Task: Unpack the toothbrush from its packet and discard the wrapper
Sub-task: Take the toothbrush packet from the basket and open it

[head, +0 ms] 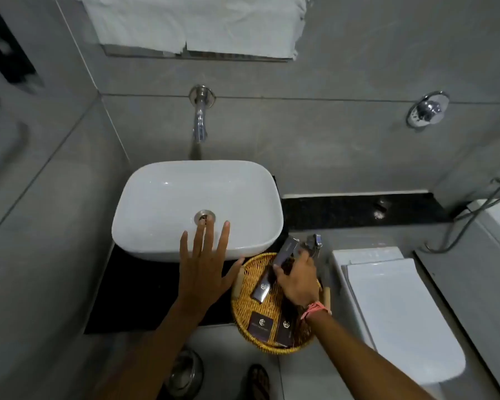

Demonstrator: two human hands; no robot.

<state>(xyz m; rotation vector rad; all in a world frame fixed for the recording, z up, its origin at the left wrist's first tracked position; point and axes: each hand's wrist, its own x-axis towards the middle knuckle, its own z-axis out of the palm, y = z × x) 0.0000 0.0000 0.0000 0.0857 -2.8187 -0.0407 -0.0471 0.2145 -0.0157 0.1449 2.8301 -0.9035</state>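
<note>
A round wicker basket point(244, 313) sits on the dark counter to the right of the white basin point(197, 203). It holds several dark packets with a pale logo. My right hand point(299, 280) reaches into the basket and grips a long dark packet point(285, 251), whose far end sticks up past my fingers. Another long packet point(261, 290) lies flat in the basket beside that hand. Two square packets point(261, 324) rest at the near side. My left hand point(204, 269) hovers flat over the basin's front rim, fingers spread, holding nothing.
A wall tap point(199, 122) hangs over the basin. A white toilet with its lid shut point(399, 319) stands to the right. A steel bin point(184, 376) stands on the floor below the counter. A round chrome wall fitting point(427, 108) is at upper right.
</note>
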